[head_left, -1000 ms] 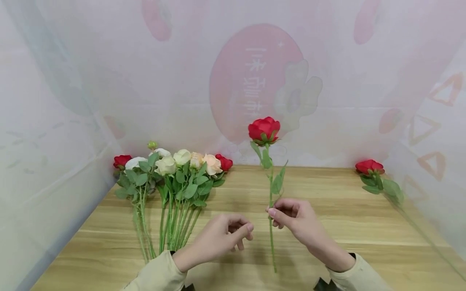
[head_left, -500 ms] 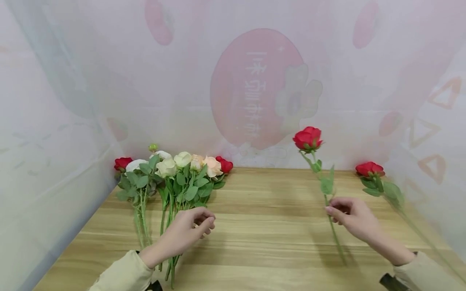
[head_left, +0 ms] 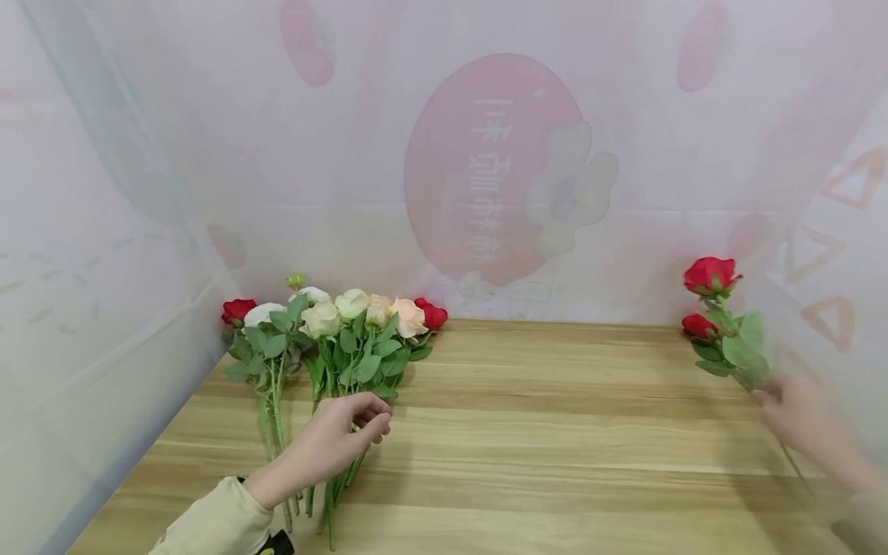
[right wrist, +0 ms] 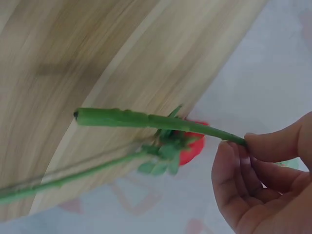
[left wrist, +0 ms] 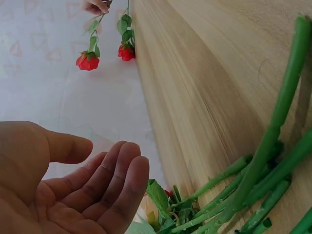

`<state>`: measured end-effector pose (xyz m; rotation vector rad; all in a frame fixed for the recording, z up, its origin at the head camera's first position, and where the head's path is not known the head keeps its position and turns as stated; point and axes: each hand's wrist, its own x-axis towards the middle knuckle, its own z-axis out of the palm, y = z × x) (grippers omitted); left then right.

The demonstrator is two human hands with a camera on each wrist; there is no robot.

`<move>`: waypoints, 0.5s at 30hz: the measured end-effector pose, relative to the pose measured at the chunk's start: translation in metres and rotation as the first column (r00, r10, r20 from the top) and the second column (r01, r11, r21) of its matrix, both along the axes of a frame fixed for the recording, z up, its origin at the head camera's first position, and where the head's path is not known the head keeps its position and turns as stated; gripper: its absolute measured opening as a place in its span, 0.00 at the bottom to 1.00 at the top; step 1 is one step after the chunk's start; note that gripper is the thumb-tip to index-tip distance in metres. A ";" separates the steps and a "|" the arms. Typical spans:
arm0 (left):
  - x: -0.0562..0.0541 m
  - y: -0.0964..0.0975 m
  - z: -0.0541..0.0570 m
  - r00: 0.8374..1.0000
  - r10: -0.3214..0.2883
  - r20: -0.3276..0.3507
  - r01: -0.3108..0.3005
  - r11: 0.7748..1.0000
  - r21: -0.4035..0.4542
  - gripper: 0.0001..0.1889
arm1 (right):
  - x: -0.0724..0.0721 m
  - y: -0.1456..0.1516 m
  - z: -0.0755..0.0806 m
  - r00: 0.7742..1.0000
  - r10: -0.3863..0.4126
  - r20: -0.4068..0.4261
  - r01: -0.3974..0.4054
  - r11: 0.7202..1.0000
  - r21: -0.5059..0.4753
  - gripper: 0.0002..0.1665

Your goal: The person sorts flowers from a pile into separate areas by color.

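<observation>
Between thumb and fingertips, my right hand [head_left: 798,408] pinches the stem of a red rose [head_left: 711,275] at the right of the table. In the right wrist view the held stem [right wrist: 146,120] stands off the tabletop, its cut end toward the camera. Behind and below it lies another red rose [head_left: 699,327], partly covered in the head view by the held one's leaves. My left hand [head_left: 340,432] hovers with relaxed, loosely bent fingers over the stems of a flower bunch on the left; its palm [left wrist: 63,195] holds nothing.
Several white, cream [head_left: 321,319], peach [head_left: 408,317] and red flowers lie at the left on the wooden table [head_left: 555,432], stems toward me. A printed cloth [head_left: 361,154] rises behind the table and along both sides.
My right hand has carried the held rose from the middle to the far right, above the rose lying there. The left hand has drawn back left toward the bunch.
</observation>
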<state>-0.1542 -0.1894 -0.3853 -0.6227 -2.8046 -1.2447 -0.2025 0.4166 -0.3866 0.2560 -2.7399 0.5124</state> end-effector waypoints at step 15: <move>0.005 -0.001 -0.001 0.996 -0.081 0.027 0.082 0.996 -0.039 0.06 | -0.009 0.047 -0.013 0.996 -0.085 -0.039 0.087 0.996 0.037 0.17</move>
